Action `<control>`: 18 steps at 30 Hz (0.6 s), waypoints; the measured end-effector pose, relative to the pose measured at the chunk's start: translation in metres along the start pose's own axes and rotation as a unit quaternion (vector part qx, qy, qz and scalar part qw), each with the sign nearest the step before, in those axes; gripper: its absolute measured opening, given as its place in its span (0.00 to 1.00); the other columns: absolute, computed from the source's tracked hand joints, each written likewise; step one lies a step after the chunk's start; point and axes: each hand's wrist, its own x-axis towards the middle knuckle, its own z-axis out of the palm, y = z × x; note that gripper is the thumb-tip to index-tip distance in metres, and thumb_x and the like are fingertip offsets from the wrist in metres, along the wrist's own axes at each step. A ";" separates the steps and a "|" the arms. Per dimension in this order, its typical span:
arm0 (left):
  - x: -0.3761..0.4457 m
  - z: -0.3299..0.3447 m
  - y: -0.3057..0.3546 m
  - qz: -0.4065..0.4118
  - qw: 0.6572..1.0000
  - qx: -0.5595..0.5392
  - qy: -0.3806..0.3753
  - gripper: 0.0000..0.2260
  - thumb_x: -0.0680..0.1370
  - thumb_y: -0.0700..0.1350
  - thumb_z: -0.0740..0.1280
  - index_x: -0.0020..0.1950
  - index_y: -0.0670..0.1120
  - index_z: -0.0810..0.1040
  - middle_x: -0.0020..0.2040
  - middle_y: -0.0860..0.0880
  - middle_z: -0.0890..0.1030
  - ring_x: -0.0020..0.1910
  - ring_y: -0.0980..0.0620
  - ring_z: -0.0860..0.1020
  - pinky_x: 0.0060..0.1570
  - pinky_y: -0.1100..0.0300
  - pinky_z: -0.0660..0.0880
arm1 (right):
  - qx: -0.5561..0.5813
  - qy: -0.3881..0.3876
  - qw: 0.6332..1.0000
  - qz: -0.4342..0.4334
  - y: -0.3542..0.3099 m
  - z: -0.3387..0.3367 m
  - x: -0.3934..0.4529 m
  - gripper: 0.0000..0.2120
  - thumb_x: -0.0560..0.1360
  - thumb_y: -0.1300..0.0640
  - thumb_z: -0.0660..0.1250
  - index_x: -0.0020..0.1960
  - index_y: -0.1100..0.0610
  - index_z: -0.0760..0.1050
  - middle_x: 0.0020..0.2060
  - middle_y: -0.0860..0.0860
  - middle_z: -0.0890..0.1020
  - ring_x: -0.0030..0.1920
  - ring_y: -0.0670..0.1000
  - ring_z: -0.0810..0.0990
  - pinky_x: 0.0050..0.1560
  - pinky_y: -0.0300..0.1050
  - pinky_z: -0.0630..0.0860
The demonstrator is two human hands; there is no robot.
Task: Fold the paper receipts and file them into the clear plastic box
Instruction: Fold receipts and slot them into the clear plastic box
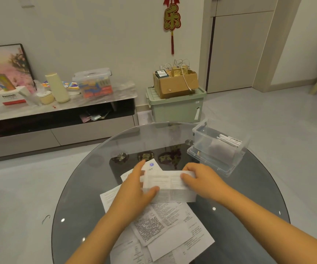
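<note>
— What's the room like from where I'm sitting at the feed?

— I'm looking over a round smoked-glass table [172, 134] on a pale grey tiled floor [258, 111]. Beyond it to the left I see a low TV console [58, 119] with a marble-look top against the off-white wall [96, 35].

— Anything on the console?

— A framed pink picture [7, 67] leaning on the wall, a cream cylinder [57, 87] and a lidded clear storage bin [93, 83].

— And right of the console?

— A green storage tub [176, 107] carrying a cardboard box [175, 82] of cables. Above it a red-and-gold hanging ornament [172, 18], then a beige door [235, 50].
</note>
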 end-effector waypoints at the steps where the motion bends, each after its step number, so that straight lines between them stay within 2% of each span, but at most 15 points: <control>1: 0.001 0.001 0.000 0.007 1.000 0.010 0.014 0.36 0.75 0.51 0.69 0.75 0.58 0.52 0.69 0.56 0.65 0.63 0.55 0.71 0.61 0.59 0.71 | -0.002 0.009 1.000 0.014 0.000 0.001 0.004 0.05 0.78 0.55 0.58 0.47 0.51 0.72 0.47 0.49 0.78 0.45 0.48 0.76 0.40 0.38 0.72; 2: 0.001 0.002 -0.001 0.021 0.999 0.042 0.021 0.36 0.75 0.51 0.69 0.75 0.59 0.51 0.71 0.57 0.60 0.67 0.55 0.66 0.63 0.59 0.68 | -0.006 0.014 0.999 0.028 0.000 0.003 0.007 0.06 0.78 0.54 0.58 0.49 0.53 0.73 0.48 0.49 0.78 0.46 0.49 0.76 0.42 0.40 0.74; 4: 0.002 0.005 -0.002 0.056 0.992 0.113 0.026 0.30 0.76 0.52 0.67 0.74 0.61 0.56 0.72 0.59 0.55 0.71 0.53 0.58 0.68 0.55 0.63 | -0.008 0.022 0.998 0.053 0.002 0.006 0.013 0.07 0.79 0.55 0.57 0.51 0.54 0.73 0.50 0.51 0.79 0.47 0.50 0.77 0.44 0.43 0.75; 6: 0.001 0.008 0.000 0.084 0.985 0.153 -0.005 0.21 0.77 0.53 0.65 0.69 0.62 0.64 0.68 0.61 0.58 0.69 0.53 0.56 0.69 0.55 0.60 | -0.018 0.030 0.997 0.068 0.002 0.007 0.016 0.05 0.79 0.55 0.57 0.50 0.54 0.71 0.50 0.52 0.79 0.46 0.50 0.77 0.43 0.43 0.75; 8: -0.001 0.013 0.000 0.095 0.980 0.163 -0.059 0.17 0.78 0.55 0.63 0.67 0.62 0.68 0.64 0.63 0.63 0.66 0.55 0.58 0.66 0.59 0.61 | -0.038 0.031 0.996 0.079 0.002 0.007 0.018 0.04 0.78 0.57 0.57 0.51 0.52 0.69 0.51 0.52 0.79 0.45 0.51 0.77 0.43 0.44 0.77; 10: -0.003 0.018 0.000 0.089 0.976 0.169 -0.103 0.19 0.77 0.58 0.61 0.68 0.61 0.67 0.64 0.63 0.65 0.65 0.54 0.60 0.64 0.60 0.62 | -0.040 0.014 0.995 0.088 0.002 0.007 0.017 0.09 0.77 0.61 0.58 0.57 0.53 0.67 0.52 0.53 0.77 0.42 0.51 0.78 0.41 0.45 0.79; 11: -0.004 0.020 -0.001 0.080 0.974 0.176 -0.118 0.21 0.77 0.60 0.60 0.69 0.60 0.66 0.66 0.63 0.65 0.66 0.54 0.59 0.65 0.59 0.62 | -0.024 0.000 0.995 0.092 0.002 0.007 0.015 0.13 0.77 0.63 0.57 0.60 0.52 0.66 0.52 0.53 0.76 0.38 0.52 0.79 0.37 0.44 0.79; 14: -0.005 0.022 -0.001 0.067 0.966 0.212 -0.131 0.27 0.75 0.65 0.59 0.72 0.59 0.61 0.68 0.61 0.64 0.69 0.53 0.56 0.70 0.54 0.58 | 0.055 -0.053 0.991 0.114 -0.003 0.004 0.007 0.14 0.76 0.66 0.56 0.58 0.52 0.69 0.48 0.54 0.78 0.26 0.50 0.80 0.25 0.38 0.75; 15: -0.005 0.022 -0.001 0.074 0.962 0.227 -0.131 0.28 0.74 0.66 0.59 0.72 0.60 0.60 0.69 0.60 0.64 0.69 0.53 0.56 0.71 0.53 0.55 | 0.074 -0.079 0.986 0.127 -0.005 0.003 0.005 0.12 0.77 0.65 0.56 0.55 0.53 0.72 0.47 0.55 0.80 0.26 0.49 0.81 0.26 0.38 0.76; 18: -0.006 0.023 0.002 0.080 0.955 0.246 -0.148 0.35 0.70 0.70 0.61 0.73 0.61 0.56 0.70 0.60 0.62 0.70 0.54 0.56 0.71 0.53 0.51 | 0.120 -0.156 0.968 0.155 -0.004 0.000 -0.001 0.09 0.78 0.63 0.59 0.53 0.58 0.77 0.45 0.57 0.84 0.36 0.54 0.85 0.36 0.40 0.81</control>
